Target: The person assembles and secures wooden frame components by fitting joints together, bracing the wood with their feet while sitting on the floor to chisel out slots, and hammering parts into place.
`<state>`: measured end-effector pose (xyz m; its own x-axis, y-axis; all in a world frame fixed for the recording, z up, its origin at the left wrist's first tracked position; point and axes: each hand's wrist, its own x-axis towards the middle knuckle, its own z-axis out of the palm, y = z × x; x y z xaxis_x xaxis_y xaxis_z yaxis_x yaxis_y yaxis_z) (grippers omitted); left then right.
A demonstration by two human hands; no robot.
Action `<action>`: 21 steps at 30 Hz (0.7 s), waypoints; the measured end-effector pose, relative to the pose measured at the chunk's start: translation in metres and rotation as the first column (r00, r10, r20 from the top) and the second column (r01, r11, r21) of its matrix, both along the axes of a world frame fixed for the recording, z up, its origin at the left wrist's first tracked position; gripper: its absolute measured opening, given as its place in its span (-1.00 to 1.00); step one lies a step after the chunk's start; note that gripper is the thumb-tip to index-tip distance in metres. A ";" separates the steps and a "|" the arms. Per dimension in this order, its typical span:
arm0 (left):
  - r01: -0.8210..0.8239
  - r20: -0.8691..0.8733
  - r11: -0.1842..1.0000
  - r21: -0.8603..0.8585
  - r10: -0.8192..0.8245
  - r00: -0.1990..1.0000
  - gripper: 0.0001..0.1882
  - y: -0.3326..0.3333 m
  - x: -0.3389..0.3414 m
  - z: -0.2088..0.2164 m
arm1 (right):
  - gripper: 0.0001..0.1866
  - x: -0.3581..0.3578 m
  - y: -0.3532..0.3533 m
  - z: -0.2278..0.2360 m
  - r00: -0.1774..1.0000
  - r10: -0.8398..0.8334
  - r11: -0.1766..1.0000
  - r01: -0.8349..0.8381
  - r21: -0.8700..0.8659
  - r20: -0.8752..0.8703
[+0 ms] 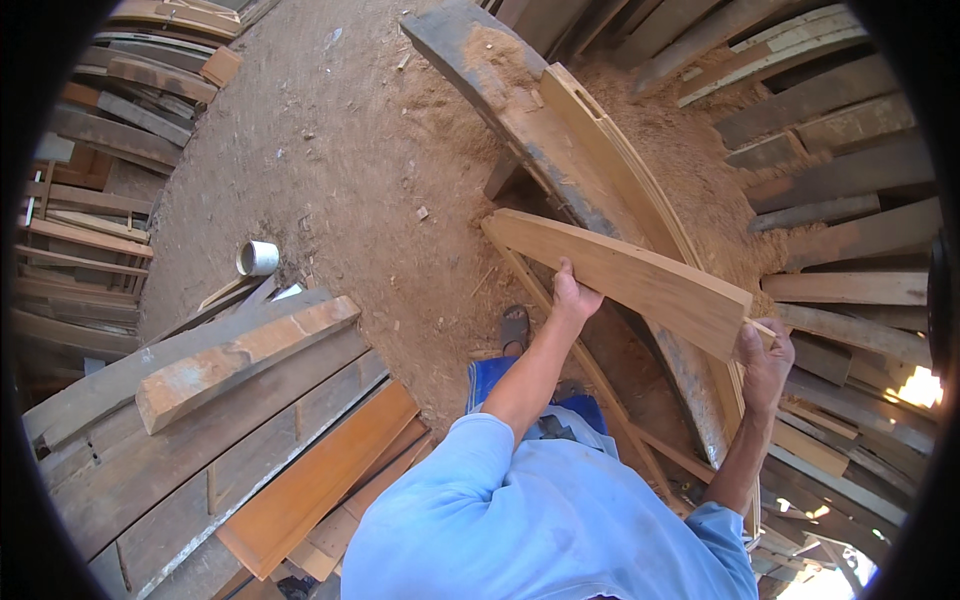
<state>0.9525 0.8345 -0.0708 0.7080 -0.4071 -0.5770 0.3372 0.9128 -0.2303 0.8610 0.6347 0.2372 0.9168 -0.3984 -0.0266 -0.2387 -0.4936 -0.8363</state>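
Note:
A wide, light-brown wooden board (630, 270) is held up at a slant over a long workbench (590, 180). My left hand (577, 294) grips its near edge around the middle, the thumb on the upper face. At the board's right end my right hand (766, 368) is closed, with its fingers around the corner. A thin pale strip of wood (762, 327) sticks out there between thumb and fingers; whether it is part of the board or separate I cannot tell. Beyond the board, a long grooved timber (640, 170) lies along the bench.
Sawdust (495, 60) covers part of the bench's far end. To the left, a thick squared beam (245, 365) and an orange-brown plank (320, 475) lie on stacked timber. A white cup-like container (260, 258) sits beyond them. Many boards (840, 115) line the right side.

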 end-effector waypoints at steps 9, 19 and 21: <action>0.124 -0.097 0.992 -0.020 -0.126 0.987 -0.34 0.004 0.010 -0.011 | -0.82 0.091 0.079 -0.105 0.985 0.071 0.997 -0.066 0.035 -0.160; 0.112 -0.088 0.992 0.059 -0.107 0.990 -0.33 0.014 0.043 -0.048 | -0.83 0.144 0.110 -0.154 0.961 0.200 0.979 -0.202 0.007 -0.190; 0.112 -0.106 0.993 0.044 -0.106 0.989 -0.32 0.016 0.046 -0.050 | -0.82 0.149 0.113 -0.158 0.957 0.212 0.976 -0.219 -0.014 -0.200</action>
<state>0.9983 0.8507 -0.1212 0.5967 -0.4479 -0.6658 0.4121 0.8830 -0.2247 1.0100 0.7480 0.0791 0.9591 -0.1961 -0.2040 -0.2812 -0.5800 -0.7645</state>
